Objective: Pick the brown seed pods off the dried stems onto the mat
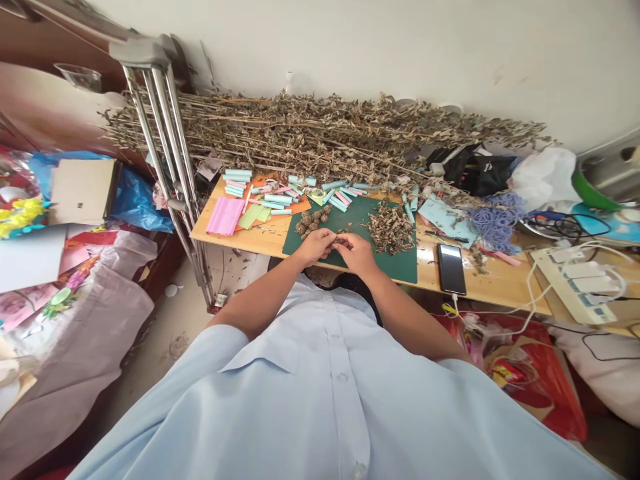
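Note:
My left hand [317, 247] and my right hand [356, 251] meet over the front edge of a green cutting mat [354, 212]. The fingers of both are closed in a pinch around a small brown clump of dried leaves [338, 239], mostly hidden by the fingertips. Just beyond my left hand lie several rolled balls of dried leaves [311, 220]. To the right of my right hand is a loose pile of crumbled dried leaves [391, 228] on the mat.
Long dried leafy stalks [310, 133] lie along the wall. Rolled paper tubes [280, 199] and pink paper [225, 216] sit left. A charging phone [451, 269], purple cord [497, 220] and power strip [575, 283] are right. Metal crutches [167, 133] stand at the table's left end.

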### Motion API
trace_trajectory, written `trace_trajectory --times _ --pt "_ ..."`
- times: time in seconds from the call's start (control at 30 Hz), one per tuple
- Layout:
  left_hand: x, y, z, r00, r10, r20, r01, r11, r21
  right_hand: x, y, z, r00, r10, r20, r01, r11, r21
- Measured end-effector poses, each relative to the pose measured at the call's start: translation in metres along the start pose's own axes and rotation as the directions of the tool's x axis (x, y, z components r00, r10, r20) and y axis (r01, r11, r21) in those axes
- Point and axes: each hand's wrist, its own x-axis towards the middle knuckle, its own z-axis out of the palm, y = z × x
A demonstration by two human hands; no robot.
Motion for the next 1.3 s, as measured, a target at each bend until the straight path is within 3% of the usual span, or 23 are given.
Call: trace_trajectory --times 0.23,0.53,0.7,0.83,1.07,1.3 --pt "0.001 -0.003 0.0 0.999 -0.019 -0.04 0.02 1.0 0.007 0.003 0.004 -0.008 0.958 -0.279 0.061 0.286 0.941 -0.181" --pt "-0.002 -0.006 0.002 1.0 -0.004 -0.022 0.003 0.999 -0.033 -0.002 0.007 0.0 0.942 -0.316 0.113 0.333 0.84 -0.429" --pt "-0.001 -0.005 0.006 0.998 -0.016 -0.056 0.015 0.999 -0.031 -0.001 0.013 0.01 0.961 -0.277 -0.013 0.253 0.894 -0.371" --pt "0.0 -0.005 0.007 0.997 0.006 -0.073 -0.007 1.0 -0.002 -0.004 0.016 0.018 0.981 -0.127 -0.145 0.1 0.978 -0.182" --pt "-0.001 -0.005 0.008 0.998 0.026 -0.057 -0.025 1.0 0.009 -0.006 0.016 0.019 0.99 0.075 -0.123 -0.067 0.995 0.069" --pt "-0.004 -0.003 0.01 0.998 0.042 -0.056 -0.043 0.999 -0.014 -0.002 0.014 0.018 0.975 0.157 -0.155 -0.138 0.982 0.131"
